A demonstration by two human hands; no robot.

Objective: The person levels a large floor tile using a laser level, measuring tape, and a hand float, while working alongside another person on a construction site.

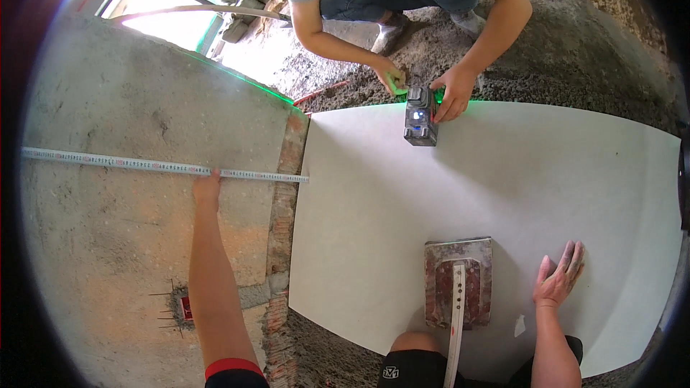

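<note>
The left hand, stretched forward, clasped a measuring tape against the concrete wall, inset with a red electrical box; well apart, the right hand lay open on a white tile.

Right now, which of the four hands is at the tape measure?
The wearer's left hand; their right hand lies on the pale slab, and the co-worker's hands are at the laser level.
</note>
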